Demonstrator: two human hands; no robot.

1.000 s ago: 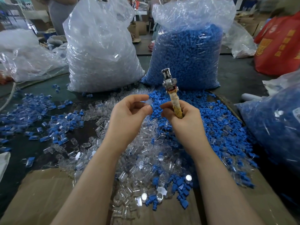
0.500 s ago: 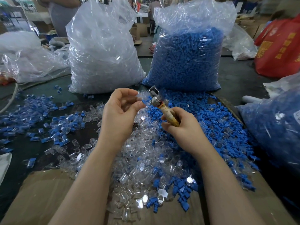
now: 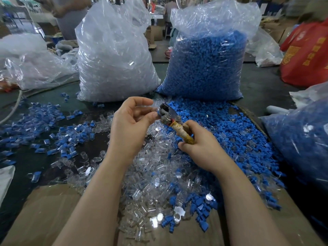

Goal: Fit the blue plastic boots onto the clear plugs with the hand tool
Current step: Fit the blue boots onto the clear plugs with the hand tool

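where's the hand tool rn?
Head view, centre: the right hand grips the hand tool, its metal head against the left hand fingertips, above the clear plugs.

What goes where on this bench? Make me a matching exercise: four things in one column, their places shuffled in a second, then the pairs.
Things
1. hand tool
2. bag of blue boots
3. bag of clear plugs
4. red bag

Places
A. far right edge
B. behind the left hand
C. gripped by the right hand
D. behind the loose blue pile

Pairs: 1-C, 2-D, 3-B, 4-A
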